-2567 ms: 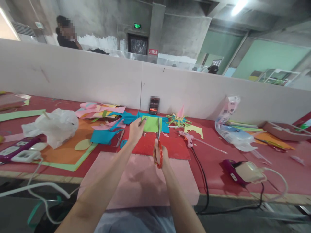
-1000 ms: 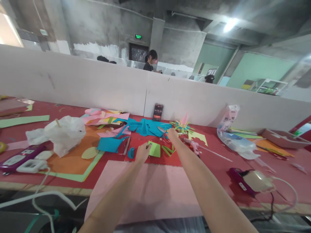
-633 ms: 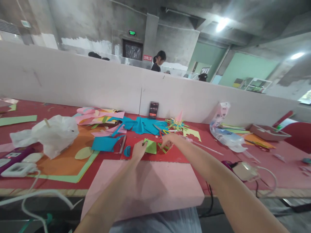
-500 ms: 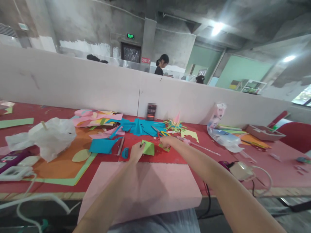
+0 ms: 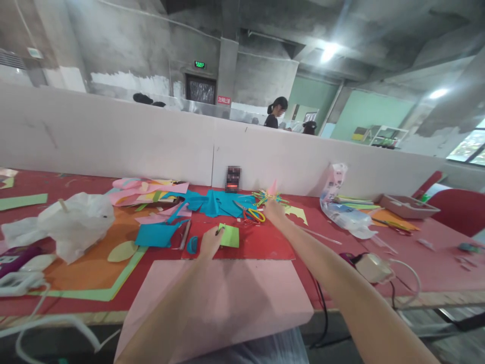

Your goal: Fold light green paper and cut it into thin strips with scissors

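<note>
My left hand point(image 5: 210, 242) is closed on the left edge of a light green paper square point(image 5: 230, 236), just above the red table. A small dark thing shows at its fingertips, too small to name. My right hand point(image 5: 273, 210) is stretched farther out, at the near side of a heap of thin green and yellow paper strips point(image 5: 261, 196) with a pink paper cone point(image 5: 272, 188). Its fingers are hidden behind the hand, so I cannot tell what they hold. Scissors point(image 5: 258, 216) with red and yellow handles lie left of it, blades on blue paper point(image 5: 227, 203).
Blue folded paper point(image 5: 154, 235) and a small blue half-round piece point(image 5: 192, 245) lie left. A crumpled white plastic bag point(image 5: 76, 222) rests on orange paper. A pink board point(image 5: 223, 303) stands nearest me. White chargers point(image 5: 373, 268) with cables are at right; a white partition point(image 5: 170, 146) closes the back.
My right hand has moved away and slightly right, from beside the scissors to the paper strips. The small green piece formerly at it no longer shows there. My left hand keeps the green square.
</note>
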Tool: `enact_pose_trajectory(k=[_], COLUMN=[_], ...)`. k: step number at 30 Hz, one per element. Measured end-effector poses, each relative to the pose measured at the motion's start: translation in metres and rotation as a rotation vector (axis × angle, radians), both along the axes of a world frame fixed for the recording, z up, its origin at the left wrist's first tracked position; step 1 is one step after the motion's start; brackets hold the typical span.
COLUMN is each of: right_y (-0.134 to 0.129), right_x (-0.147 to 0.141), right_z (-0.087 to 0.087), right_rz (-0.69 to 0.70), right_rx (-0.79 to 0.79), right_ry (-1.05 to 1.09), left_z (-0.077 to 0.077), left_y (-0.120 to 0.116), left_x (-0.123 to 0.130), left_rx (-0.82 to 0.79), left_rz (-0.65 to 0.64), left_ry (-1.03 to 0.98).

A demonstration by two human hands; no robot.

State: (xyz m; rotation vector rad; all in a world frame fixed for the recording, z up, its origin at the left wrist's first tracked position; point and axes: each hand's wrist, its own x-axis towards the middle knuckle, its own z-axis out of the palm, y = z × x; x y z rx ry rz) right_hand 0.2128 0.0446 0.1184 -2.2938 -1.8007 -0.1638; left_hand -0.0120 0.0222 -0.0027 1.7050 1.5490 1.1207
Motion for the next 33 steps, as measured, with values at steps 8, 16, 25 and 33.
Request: enact_pose_trajectory(k=[8,16,25,33], right_y=[-0.028,-0.053,-0.052,-0.044], right_x=[-0.078,-0.089,-0.084,-0.080], right_z=[-0.086,-0.118,-0.118,-0.125], right_rz=[0.070,0.212,0.383,0.327], right_rx=[0.141,0.276,0.302,0.409], right_ry=[0.631,1.279,1.367,1.433], left_z=[-0.001,-0.003,0.004,-0.001], left_y=[0.002,0.003,-0.005,-0.007], left_x=[-0.005,-0.009,-0.004,0.002], left_rx=[0.007,0.068,-0.130,-0.218], left_rz=[0.113,0.133,-0.029,-0.209], left_ry=[-0.136,-0.150,-0.451,-0.526])
